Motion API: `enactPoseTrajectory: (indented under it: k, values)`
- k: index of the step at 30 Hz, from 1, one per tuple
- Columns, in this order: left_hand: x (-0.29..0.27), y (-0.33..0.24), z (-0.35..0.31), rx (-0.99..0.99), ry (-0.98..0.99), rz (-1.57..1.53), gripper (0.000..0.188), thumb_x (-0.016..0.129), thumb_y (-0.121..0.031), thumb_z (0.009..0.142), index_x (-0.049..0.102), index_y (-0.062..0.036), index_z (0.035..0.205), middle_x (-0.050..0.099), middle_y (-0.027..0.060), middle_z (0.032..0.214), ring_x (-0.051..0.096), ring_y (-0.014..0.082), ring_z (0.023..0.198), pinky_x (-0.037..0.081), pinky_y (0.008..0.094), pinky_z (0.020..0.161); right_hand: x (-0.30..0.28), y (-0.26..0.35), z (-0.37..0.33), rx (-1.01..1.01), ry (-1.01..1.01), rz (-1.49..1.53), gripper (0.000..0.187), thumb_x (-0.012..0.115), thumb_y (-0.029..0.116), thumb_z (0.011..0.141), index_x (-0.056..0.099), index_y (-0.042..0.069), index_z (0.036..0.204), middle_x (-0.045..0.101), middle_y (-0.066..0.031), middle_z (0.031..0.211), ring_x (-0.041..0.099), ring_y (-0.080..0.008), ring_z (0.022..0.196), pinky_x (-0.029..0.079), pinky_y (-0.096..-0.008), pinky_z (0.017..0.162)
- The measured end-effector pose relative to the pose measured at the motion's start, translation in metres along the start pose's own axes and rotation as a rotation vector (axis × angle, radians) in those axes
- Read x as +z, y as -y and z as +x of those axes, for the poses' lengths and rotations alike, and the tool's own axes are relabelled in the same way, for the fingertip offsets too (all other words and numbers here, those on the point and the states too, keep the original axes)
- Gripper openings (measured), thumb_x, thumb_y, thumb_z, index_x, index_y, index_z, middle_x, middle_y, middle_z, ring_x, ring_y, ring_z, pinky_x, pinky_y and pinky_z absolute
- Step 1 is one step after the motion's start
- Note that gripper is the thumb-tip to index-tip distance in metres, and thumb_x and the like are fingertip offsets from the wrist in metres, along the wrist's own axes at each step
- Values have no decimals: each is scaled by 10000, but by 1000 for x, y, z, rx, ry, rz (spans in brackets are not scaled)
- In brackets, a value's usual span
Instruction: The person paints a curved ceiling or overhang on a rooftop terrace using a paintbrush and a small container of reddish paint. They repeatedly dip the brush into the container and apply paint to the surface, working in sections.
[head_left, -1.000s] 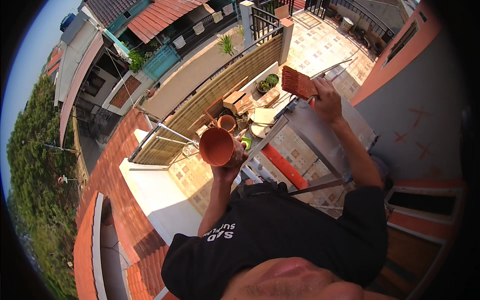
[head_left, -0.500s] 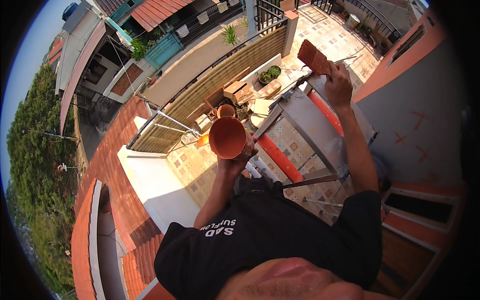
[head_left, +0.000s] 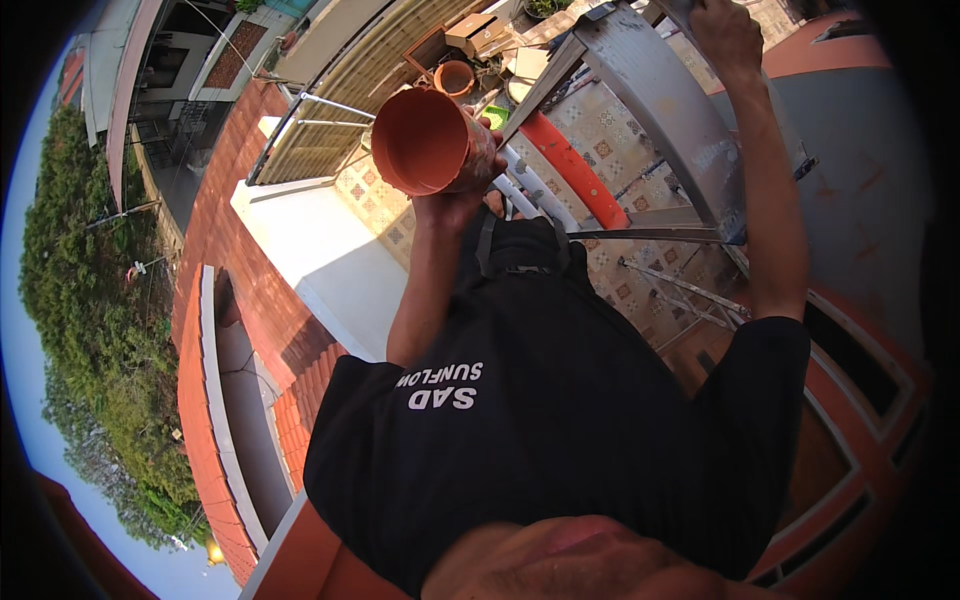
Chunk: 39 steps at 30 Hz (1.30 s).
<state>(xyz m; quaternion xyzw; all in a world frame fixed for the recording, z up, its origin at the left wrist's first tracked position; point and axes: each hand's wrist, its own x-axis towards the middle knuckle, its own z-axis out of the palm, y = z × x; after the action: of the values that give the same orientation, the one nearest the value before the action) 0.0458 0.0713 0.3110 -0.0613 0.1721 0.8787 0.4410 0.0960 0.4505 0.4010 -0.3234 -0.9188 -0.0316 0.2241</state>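
My left hand point(head_left: 455, 208) is wrapped round a small paint pot point(head_left: 420, 140), held up in front of my body. Its inside is coated terracotta red, and paint smears mark the outer wall. At the upper right edge, my right hand point(head_left: 728, 40) is raised at the end of an outstretched arm, its fingers curled closed. The paintbrush it grips is cut off by the top edge of the picture. Below and left of that hand stands a metal ladder point(head_left: 665, 110), spattered with paint.
A red-orange ladder rung point(head_left: 575, 170) lies between pot and ladder. Far below is a patterned tile floor point(head_left: 600, 125) with an orange bucket point(head_left: 454, 78) and a cardboard box point(head_left: 474, 35). A grey wall point(head_left: 850, 180) rises at right; a white ledge point(head_left: 300, 225) and tiled roofs point(head_left: 235, 210) lie left.
The view has tilted, and the scene sits higher in the picture. My right hand has gone up and right, taking the brush out of view. The pot has shifted up and slightly left.
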Motion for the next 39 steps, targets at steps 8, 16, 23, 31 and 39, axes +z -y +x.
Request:
enactPoseTrajectory:
  k: [8, 16, 23, 31, 39]
  values:
    - [-2, 2, -7, 28, -8, -65, 625, 608, -448, 889, 475, -6, 1310, 570, 178, 1193, 547, 344, 1080, 507, 452, 838, 13, -14, 2, -111, -79, 16, 390, 550, 229, 877, 606, 81, 1233, 663, -270, 846, 642, -437, 796, 503, -540, 788]
    - [2, 2, -7, 26, -34, -55, 615, 600, -452, 895, 481, -8, 1303, 570, 178, 1189, 545, 338, 1082, 511, 453, 842, 20, -21, 1, -59, -63, -11, 375, 542, 233, 877, 619, 116, 1225, 672, -259, 877, 647, -438, 826, 507, -531, 793]
    - [0, -6, 2, 20, -11, -5, 627, 629, -437, 890, 461, -31, 1338, 557, 172, 1218, 544, 342, 1107, 511, 459, 851, 2, -4, 2, 13, -16, -3, 345, 539, 220, 873, 641, 94, 1178, 676, -241, 884, 646, -440, 843, 508, -520, 795]
    - [-13, -19, 37, -81, -32, -35, 701, 673, -448, 859, 432, -42, 1377, 550, 175, 1231, 544, 367, 1105, 508, 464, 800, -6, 1, 3, 86, 69, 24, 293, 575, 178, 856, 645, 90, 1126, 658, -259, 844, 656, -419, 783, 516, -501, 691]
    - [3, -47, 96, -179, 60, -131, 794, 639, -487, 880, 334, -7, 1434, 530, 230, 1242, 520, 419, 1182, 569, 575, 843, -3, -13, 4, 92, 182, 22, 426, 491, 193, 880, 559, 210, 1301, 691, -203, 894, 654, -444, 861, 520, -523, 757]
